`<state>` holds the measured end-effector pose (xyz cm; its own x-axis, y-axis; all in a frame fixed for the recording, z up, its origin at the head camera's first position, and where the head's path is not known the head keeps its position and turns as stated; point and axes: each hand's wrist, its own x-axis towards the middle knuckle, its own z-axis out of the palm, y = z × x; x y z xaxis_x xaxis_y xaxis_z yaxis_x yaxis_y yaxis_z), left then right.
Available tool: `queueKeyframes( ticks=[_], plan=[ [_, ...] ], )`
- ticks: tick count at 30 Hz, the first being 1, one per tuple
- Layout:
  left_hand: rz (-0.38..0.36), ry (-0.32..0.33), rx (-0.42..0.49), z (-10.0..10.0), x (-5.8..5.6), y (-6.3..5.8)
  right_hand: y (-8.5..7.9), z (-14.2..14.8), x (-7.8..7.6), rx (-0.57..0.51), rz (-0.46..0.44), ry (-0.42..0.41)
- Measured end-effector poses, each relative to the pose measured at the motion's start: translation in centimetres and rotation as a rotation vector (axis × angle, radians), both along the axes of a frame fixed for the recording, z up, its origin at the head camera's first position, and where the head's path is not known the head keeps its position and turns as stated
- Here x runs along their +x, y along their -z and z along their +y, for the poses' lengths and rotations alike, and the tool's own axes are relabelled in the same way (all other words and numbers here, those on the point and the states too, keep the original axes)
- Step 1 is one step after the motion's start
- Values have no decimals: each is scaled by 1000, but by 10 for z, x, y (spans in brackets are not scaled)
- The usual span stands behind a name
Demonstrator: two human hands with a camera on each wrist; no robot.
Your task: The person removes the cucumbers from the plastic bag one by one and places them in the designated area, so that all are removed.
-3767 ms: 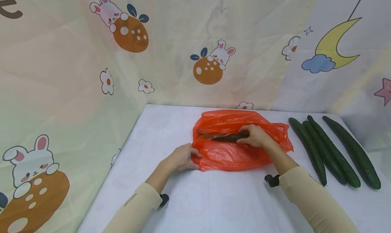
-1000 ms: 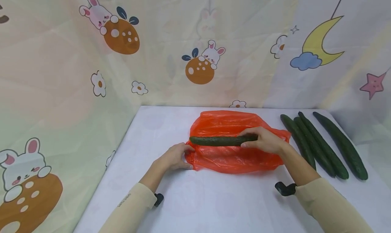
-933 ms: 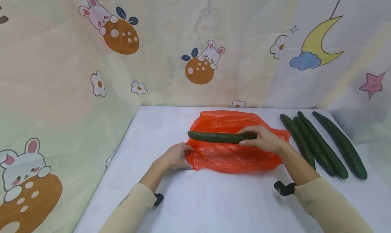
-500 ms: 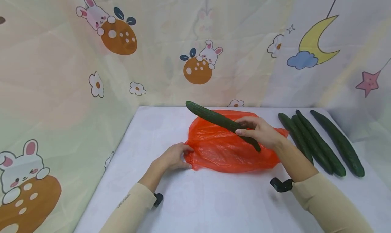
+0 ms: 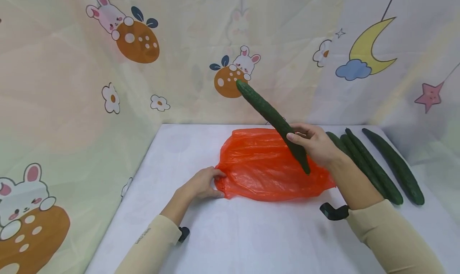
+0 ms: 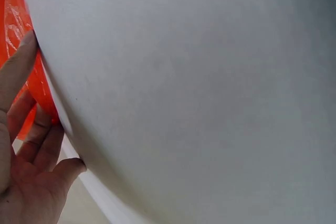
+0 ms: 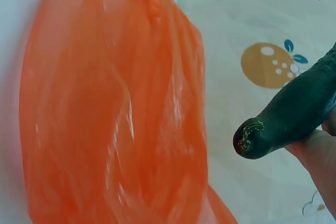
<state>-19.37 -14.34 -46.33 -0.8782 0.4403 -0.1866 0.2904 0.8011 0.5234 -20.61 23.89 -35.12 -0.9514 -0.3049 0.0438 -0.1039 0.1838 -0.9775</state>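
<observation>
My right hand [image 5: 320,147] grips a dark green cucumber [image 5: 270,113] near its lower end, thumb in front. Raised above a red plastic bag [image 5: 266,170], the cucumber tilts with its far end up and to the left. Its blunt near end shows in the right wrist view beside the crumpled bag [image 7: 115,103]. My left hand [image 5: 201,183] holds the left edge of the bag down at the table, fingers curved over the plastic, thumb lower and apart. In the left wrist view, part of the left hand [image 6: 31,177] shows against the bag [image 6: 39,85].
Several cucumbers [image 5: 393,166] lie side by side on the right of the white table [image 5: 258,238], partly behind my right forearm. A fabric backdrop [image 5: 187,66] with cartoon prints closes off the back and left.
My right hand has drawn the cucumber out from under the bag's film, lifted it and tilted its far end upward. The bag has flattened where it lay. My left hand has stayed at the bag's edge.
</observation>
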Motion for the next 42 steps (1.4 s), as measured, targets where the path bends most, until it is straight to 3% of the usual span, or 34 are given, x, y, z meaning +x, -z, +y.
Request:
queueKeyframes(
  ticks=[4,7,11,15,21,26,35,42],
  plan=[
    [-8,-25,5,-5,1,-1,-6,7,3,20,-33,86],
    [-4,-37,8,-10,0,0,-9,15,6,21,-10,134],
    [3,-47,8,-14,-2,2,-15,30,9,-96,38,163],
    [10,-47,9,-15,-4,2,-17,44,10,-211,19,210],
    [26,-35,1,-14,-5,3,-10,67,15,-211,-61,328],
    [12,-34,1,-12,-5,4,6,87,15,-194,-125,377],
    [16,-17,-2,-11,-7,6,57,116,16,-139,-207,452],
    [18,-5,1,-11,-8,6,81,124,15,45,-287,526]
  ],
)
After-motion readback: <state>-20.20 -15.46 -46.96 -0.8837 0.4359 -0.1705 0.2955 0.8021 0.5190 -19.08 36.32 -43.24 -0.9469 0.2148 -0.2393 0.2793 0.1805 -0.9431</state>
